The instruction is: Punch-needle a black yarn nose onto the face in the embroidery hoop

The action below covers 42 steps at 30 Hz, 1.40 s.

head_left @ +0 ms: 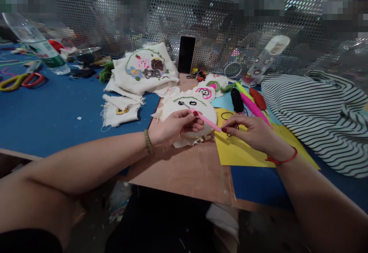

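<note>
The pink punch needle [205,119] lies slantwise over the embroidery hoop [189,117], its metal tip up and to the left near the black stitching, its handle end running down to the right. The left hand [169,129] pinches it around the middle between thumb and fingertips; the right hand [253,132] is closed on the lower end of the handle with thumb and forefinger. It looks light, thin and stiff, with a smooth plastic body that could slip, so the middle of the handle, away from the sharp tip, is probably the safest place to take it. The cloth in the hoop is soft and stretched taut, lying partly on the brown board of the surface [186,172]. Just right is a yellow sheet [244,153], then bundles of yarn [250,101] and a striped garment [316,107]. Behind stand a stack of stitched cloths [145,69] and a phone [186,53]; scissors [21,80] lie far left.
</note>
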Each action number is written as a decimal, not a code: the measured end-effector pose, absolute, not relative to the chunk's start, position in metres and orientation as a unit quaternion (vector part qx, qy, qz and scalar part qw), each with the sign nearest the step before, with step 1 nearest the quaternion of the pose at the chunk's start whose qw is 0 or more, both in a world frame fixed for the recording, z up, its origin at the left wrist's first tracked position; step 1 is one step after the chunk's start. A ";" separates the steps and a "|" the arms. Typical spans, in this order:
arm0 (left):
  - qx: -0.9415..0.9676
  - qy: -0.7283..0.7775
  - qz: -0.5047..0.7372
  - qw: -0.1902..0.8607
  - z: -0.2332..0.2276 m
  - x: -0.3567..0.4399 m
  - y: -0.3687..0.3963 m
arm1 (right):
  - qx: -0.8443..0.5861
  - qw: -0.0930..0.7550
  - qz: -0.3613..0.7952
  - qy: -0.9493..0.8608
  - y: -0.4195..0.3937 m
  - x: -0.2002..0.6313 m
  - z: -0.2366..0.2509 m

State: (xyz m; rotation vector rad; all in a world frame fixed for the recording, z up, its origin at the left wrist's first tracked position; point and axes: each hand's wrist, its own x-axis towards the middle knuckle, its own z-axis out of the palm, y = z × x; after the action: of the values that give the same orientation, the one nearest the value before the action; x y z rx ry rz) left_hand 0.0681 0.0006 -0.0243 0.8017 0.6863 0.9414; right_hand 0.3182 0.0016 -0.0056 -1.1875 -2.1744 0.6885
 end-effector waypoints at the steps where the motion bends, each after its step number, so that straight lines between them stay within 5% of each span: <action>1: 0.369 0.316 0.432 0.760 -0.024 0.068 0.001 | -0.443 0.280 0.257 -0.812 0.002 0.318 -0.005; 27: 0.357 0.312 0.426 0.771 -0.026 0.067 0.003 | -0.463 0.314 0.333 -0.759 0.003 0.321 -0.006; 42: 0.368 0.316 0.435 0.758 -0.023 0.068 -0.001 | -0.421 0.333 0.257 -0.804 -0.006 0.314 -0.005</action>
State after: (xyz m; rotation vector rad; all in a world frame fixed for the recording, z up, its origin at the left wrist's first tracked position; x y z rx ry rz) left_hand 0.0681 -0.0011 -0.0234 0.8027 0.6875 0.9484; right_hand 0.3135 -0.0057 -0.0048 -1.0989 -2.0986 0.6713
